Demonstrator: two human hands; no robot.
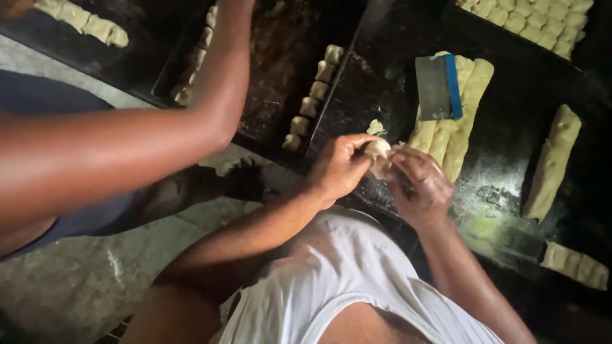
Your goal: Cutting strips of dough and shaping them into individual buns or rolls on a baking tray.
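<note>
Table [510, 108], dark, fills the view from twelve to four o'clock, with bare room near its front edge. Dough logs [449, 121] lie at one o'clock under a scraper [437, 86]. Left hand [338, 169] and right hand [417, 185] both pinch a dough piece [378, 153] at centre.

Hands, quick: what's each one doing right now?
Left hand: closed, pinching the dough piece.
Right hand: closed on the same dough piece.
</note>
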